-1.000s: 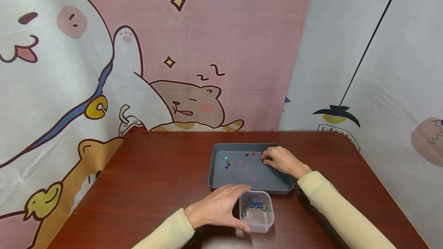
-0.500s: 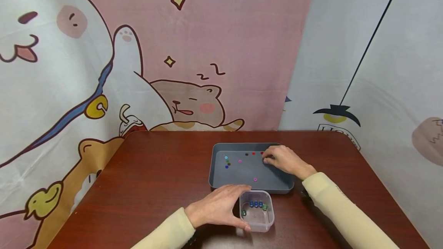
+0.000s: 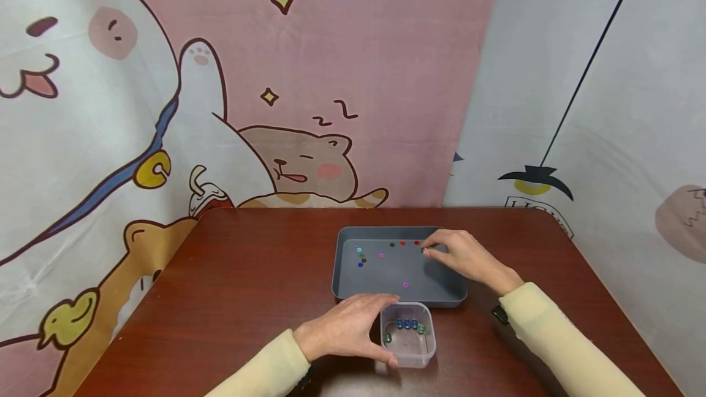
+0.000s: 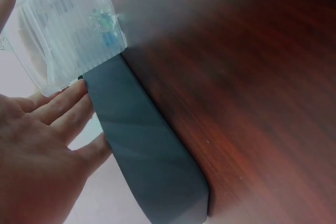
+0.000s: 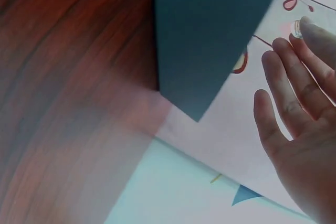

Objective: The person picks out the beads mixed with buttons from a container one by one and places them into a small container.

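Note:
My left hand (image 3: 350, 332) holds a clear square plastic box (image 3: 408, 359) at its left side, fingers at the far side and thumb at the near side. In the box lie several blue and green marbles (image 3: 407, 324). The right hand (image 3: 460, 253) is over the right part of a grey tray (image 3: 386, 291), thumb and index finger together. Between those fingertips the right wrist view shows a small clear glass marble (image 5: 297, 29); its other fingers are extended. Small coloured rings and beads lie in the tray, among them a pink ring (image 3: 406, 285) and a red bead (image 3: 402, 243).
Both tray and box stand on a dark red-brown wooden table (image 3: 248, 274), the box close against the tray's near edge. A printed cartoon curtain (image 3: 408, 78) hangs behind the table.
My right hand has risen a little off the tray floor and shifted right, pinching the small marble. The left hand stays on the box, and the box has not moved.

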`<state>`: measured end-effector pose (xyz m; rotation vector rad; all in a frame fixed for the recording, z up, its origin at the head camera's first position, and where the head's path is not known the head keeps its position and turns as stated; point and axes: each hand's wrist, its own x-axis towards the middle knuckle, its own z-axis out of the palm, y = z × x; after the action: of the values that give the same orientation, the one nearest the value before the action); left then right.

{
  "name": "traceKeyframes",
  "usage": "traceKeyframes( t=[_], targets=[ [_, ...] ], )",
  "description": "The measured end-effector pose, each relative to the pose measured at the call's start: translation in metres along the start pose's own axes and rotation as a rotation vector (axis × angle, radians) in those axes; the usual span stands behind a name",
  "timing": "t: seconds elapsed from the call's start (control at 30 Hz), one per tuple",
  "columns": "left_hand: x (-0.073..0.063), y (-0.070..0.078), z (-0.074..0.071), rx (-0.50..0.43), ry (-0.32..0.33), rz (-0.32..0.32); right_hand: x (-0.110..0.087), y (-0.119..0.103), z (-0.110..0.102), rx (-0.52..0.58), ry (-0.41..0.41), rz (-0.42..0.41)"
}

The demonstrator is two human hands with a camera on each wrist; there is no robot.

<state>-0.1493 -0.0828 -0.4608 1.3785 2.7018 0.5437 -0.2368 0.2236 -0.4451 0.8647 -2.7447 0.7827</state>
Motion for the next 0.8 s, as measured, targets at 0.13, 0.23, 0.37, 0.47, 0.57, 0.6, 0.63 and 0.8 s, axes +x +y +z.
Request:
traceKeyframes(
  t=[0.13, 0.23, 0.37, 0.47, 0.57, 0.6, 0.63, 0.8],
  targets=[
    [0.0, 0.0, 0.0, -0.003, 0.0, -0.003, -0.005, -0.006, -0.004, 0.032, 0.018, -0.013],
    [0.001, 0.001, 0.0, -0.012, -0.006, -0.012, -0.009, -0.011, -0.006, 0.036, 0.032, -0.027],
    [0.001, 0.001, -0.001, -0.025, -0.014, -0.018, -0.015, -0.019, -0.008, 0.051, 0.045, -0.048],
    [0.001, 0.001, -0.001, -0.032, -0.015, -0.018, -0.019, -0.026, -0.01, 0.072, 0.05, -0.058],
    [0.001, 0.001, -0.001, -0.032, -0.008, -0.01, -0.024, -0.032, -0.012, 0.083, 0.058, -0.069],
    [0.001, 0.001, -0.001, -0.032, -0.005, -0.006, -0.025, -0.034, -0.012, 0.087, 0.063, -0.076],
    [0.002, 0.001, -0.001, -0.03, -0.001, -0.003, -0.026, -0.035, -0.013, 0.09, 0.068, -0.083],
    [0.002, 0.001, 0.0, -0.028, 0.012, 0.013, -0.033, -0.041, -0.013, 0.124, 0.098, -0.126]
  ],
)
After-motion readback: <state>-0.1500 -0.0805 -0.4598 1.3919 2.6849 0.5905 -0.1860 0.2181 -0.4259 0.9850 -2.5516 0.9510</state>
